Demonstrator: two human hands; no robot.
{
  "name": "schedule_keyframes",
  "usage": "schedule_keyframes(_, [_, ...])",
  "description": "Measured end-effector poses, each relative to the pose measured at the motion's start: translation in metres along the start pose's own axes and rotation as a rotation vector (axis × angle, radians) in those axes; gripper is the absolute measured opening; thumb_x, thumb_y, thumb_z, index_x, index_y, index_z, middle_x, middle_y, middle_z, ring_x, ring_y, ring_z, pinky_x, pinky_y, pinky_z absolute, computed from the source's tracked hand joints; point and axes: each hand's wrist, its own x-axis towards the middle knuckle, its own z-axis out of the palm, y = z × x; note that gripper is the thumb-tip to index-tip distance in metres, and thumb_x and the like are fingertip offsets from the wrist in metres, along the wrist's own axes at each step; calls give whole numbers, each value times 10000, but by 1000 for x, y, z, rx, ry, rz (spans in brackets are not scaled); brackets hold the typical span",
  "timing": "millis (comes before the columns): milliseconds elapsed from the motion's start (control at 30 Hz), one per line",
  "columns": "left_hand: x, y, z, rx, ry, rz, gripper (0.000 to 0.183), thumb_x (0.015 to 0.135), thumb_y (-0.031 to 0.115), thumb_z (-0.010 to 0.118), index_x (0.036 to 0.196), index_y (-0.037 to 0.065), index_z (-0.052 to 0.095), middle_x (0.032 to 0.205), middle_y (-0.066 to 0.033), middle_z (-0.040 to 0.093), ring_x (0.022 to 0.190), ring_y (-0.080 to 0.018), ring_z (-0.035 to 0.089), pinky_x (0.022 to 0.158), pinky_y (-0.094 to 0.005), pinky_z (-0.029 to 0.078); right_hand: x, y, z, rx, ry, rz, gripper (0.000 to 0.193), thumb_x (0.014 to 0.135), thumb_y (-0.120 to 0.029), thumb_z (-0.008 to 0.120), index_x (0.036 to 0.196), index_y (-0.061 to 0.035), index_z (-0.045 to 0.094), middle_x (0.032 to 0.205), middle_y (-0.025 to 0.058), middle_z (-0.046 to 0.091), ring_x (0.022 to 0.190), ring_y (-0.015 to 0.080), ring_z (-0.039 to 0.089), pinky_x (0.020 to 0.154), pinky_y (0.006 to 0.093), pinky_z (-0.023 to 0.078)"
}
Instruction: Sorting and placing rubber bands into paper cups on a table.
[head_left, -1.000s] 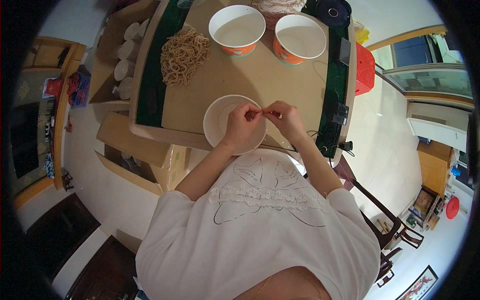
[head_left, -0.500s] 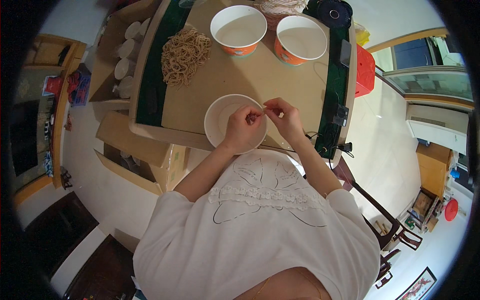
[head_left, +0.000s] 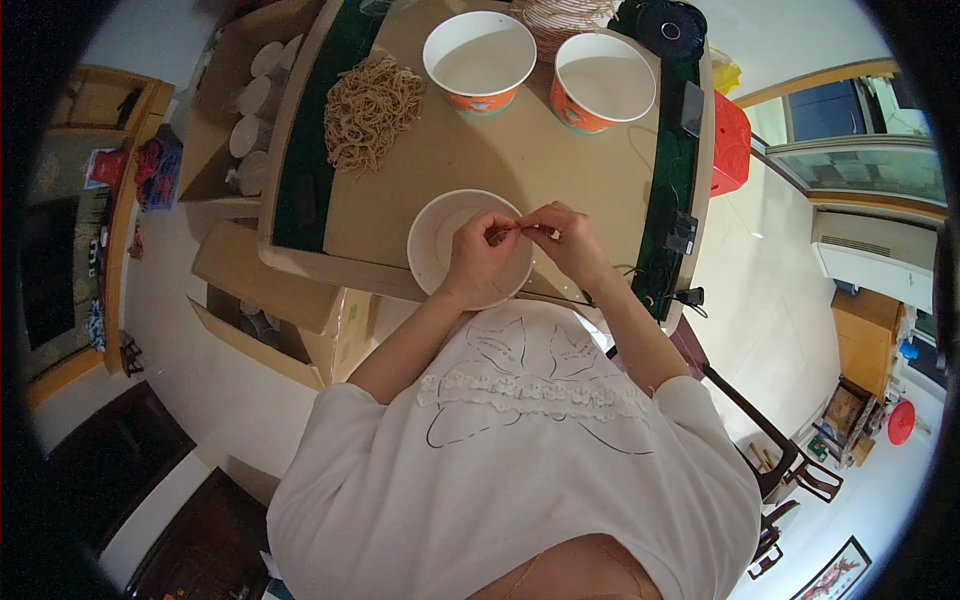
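My left hand (head_left: 481, 255) is closed in a pinch over the white paper tub (head_left: 428, 240) at the table's near edge. My right hand (head_left: 565, 240) pinches too, just right of the tub's rim, and its fingertips meet those of the left. Whatever lies between the fingertips is too small to make out. Farther off stand two more tubs, white inside with orange printed sides: the left tub (head_left: 480, 60) and the right tub (head_left: 604, 85). To their left lies a tangled heap of brown cord (head_left: 373, 113).
A coil of pale cord (head_left: 560, 22) and a dark round spool (head_left: 668, 28) sit at the table's far side. Black devices (head_left: 682, 232) with cables line its right edge. Left of the table are open cardboard boxes (head_left: 270, 285) with white cups. A red stool (head_left: 730, 145) stands at right.
My right hand has shifted slightly left, bringing its fingertips against those of the left hand. The tubs and the cord heap stay in place.
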Motion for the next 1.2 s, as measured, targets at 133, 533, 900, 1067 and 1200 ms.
schedule_keyframes(133, [2,-12,2,8,-17,33,71,794,57,641,858,28,632,745,-31,635,684,-82,586,630,-236,476,1,0,1,45,-4,27,173,737,10,642,902,-30,608,745,71,597,635,159,555,595,272,468])
schedule_keyframes(533, [-1,12,2,226,54,194,90,746,69,640,804,44,576,739,-74,571,629,-178,580,564,-293,464,4,3,5,7,7,18,125,715,4,629,838,-20,629,757,114,600,657,212,595,602,308,492])
schedule_keyframes(900, [0,13,1,247,96,201,82,727,86,630,783,65,574,744,-79,586,639,-220,588,564,-339,468,10,15,0,-25,-138,119,108,742,-60,636,848,-39,636,789,60,584,671,159,544,612,273,460])
schedule_keyframes(1067, [2,16,-2,185,100,225,70,727,86,630,782,60,596,753,-82,587,637,-229,584,563,-334,463,11,21,-5,241,-264,321,103,806,-87,619,885,-24,638,782,-1,603,694,60,513,613,223,435])
schedule_keyframes(1200, [1,15,-7,258,12,201,85,749,62,644,832,59,628,794,-68,582,666,-183,583,575,-298,461,9,27,-4,294,-241,371,119,819,-86,616,912,-18,646,788,-9,613,725,49,512,654,207,429])
